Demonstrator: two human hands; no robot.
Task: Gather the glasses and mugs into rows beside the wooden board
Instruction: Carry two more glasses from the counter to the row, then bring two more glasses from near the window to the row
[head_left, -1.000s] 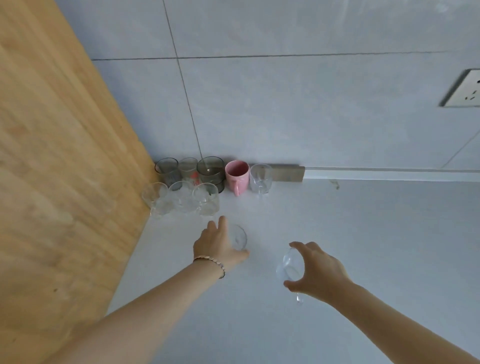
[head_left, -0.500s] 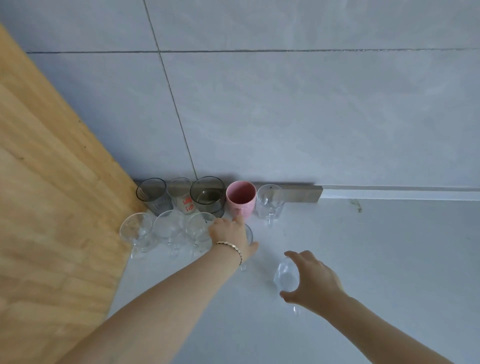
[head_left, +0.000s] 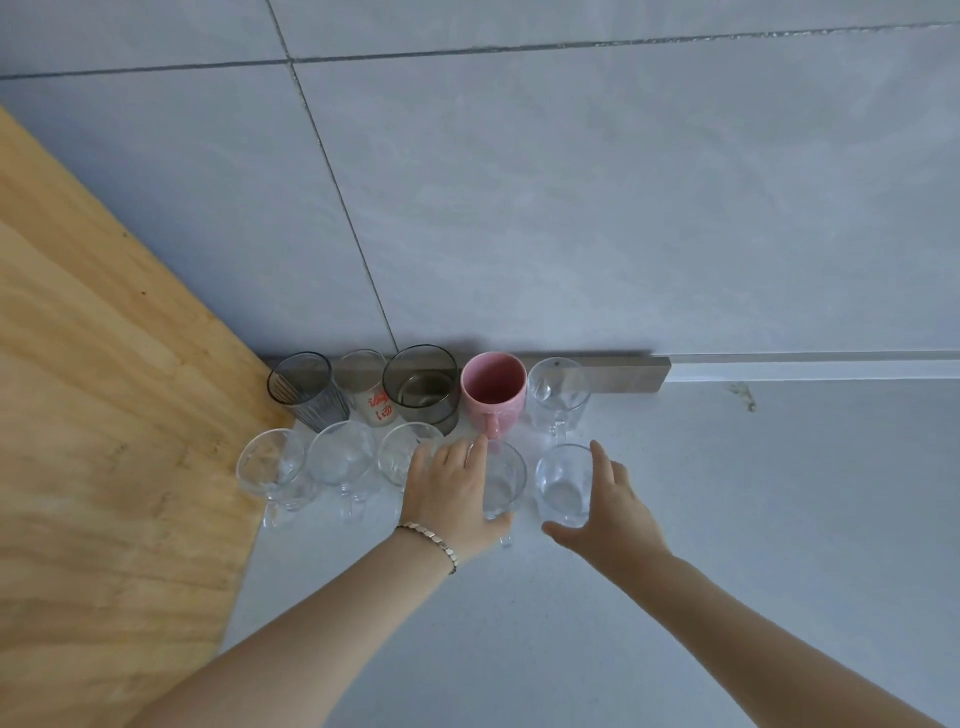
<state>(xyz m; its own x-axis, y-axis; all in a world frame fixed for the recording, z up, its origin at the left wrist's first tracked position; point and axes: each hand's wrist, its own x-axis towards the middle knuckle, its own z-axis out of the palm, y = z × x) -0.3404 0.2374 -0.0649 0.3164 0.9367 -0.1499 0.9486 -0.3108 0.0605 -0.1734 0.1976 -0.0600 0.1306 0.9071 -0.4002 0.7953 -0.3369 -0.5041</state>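
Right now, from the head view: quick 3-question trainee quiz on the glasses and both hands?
1. True or false: the pink mug stands in the back row, against the wall.
2. How many vessels make up the front row?
3. The right hand grips: A) a smoky tumbler B) the clear mug at the front row's right end C) nothing

Key:
1. True.
2. Five, all clear.
3. B. The left hand holds the clear mug next to it.

Head view, steeply down, close over countertop (head_left: 675, 519)
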